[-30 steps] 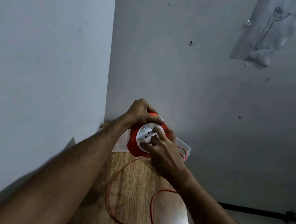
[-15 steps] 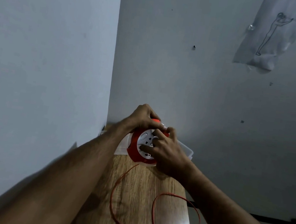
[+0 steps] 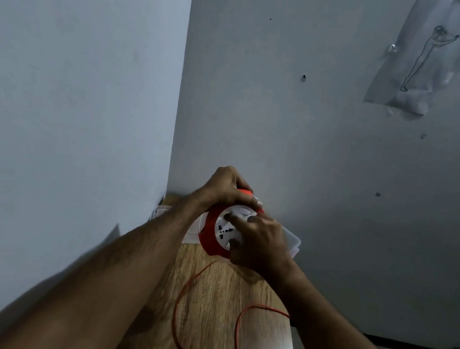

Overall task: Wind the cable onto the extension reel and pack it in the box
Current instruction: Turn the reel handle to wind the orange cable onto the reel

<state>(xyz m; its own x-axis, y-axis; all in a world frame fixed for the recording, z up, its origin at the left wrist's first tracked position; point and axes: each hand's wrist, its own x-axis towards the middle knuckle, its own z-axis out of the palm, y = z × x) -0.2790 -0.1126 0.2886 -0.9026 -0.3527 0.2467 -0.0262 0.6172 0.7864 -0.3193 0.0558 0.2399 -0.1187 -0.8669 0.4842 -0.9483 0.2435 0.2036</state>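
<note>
The red extension reel [image 3: 216, 238] is held upright at the far end of the wooden table [image 3: 214, 304], just before the clear plastic box [image 3: 292, 239]. Its top rim is gripped by the left hand [image 3: 225, 187]; its white socket face is turned by the curled fingers of the right hand [image 3: 257, 244]. Loose red cable [image 3: 180, 308] is looped across the table, so a crossing could be snagged or wound in as a tangle.

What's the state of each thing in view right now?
Reel: held upright above the table, not boxed.
Cable: mostly unwound, looped loose on the table.
Box: behind the reel, at the wall.
Left hand: grips the reel's top.
Right hand: fingers on the reel's white face.
</note>
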